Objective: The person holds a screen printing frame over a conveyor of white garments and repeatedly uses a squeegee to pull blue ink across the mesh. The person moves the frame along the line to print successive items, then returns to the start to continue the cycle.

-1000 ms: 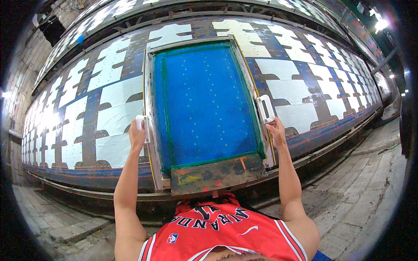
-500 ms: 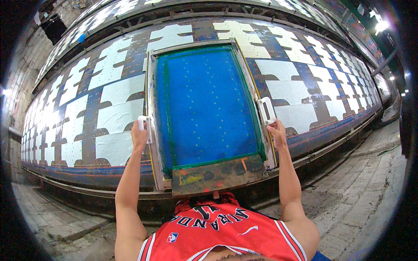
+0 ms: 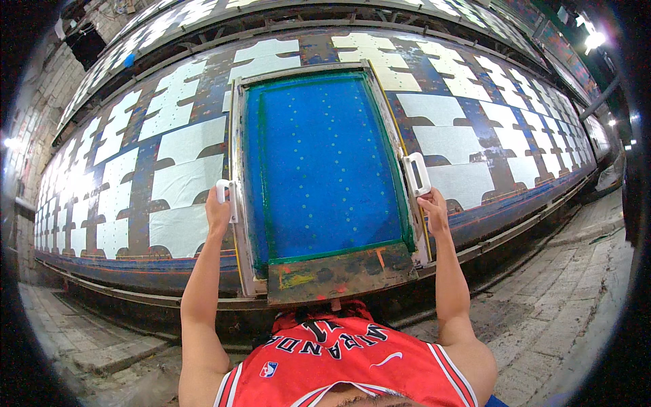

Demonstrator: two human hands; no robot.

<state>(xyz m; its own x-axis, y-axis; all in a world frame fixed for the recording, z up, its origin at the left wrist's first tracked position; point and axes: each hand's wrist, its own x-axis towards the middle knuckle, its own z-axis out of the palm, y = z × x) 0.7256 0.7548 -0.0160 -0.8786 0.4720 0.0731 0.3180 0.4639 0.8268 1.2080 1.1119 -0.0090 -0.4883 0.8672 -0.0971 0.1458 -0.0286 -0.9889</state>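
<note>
A large screen printing frame [image 3: 237,142] with blue mesh [image 3: 319,163] dotted in pale rows lies in front of me on a long table. Green edging borders the mesh inside the metal rails. My left hand [image 3: 218,211] is closed round the white handle [image 3: 233,203] on the frame's left side. On the right side, my right hand [image 3: 435,209] grips the lower end of the other white handle [image 3: 416,173]. Its fingertips are partly hidden behind that handle. A paint-stained board [image 3: 339,273] spans the frame's near end, close to my body.
White cut fabric pieces [image 3: 190,163] lie in rows along the table [image 3: 468,224] on both sides of the frame. Beyond it, a second table [image 3: 285,15] carries similar pieces. Concrete floor [image 3: 542,305] runs along the table's near edge.
</note>
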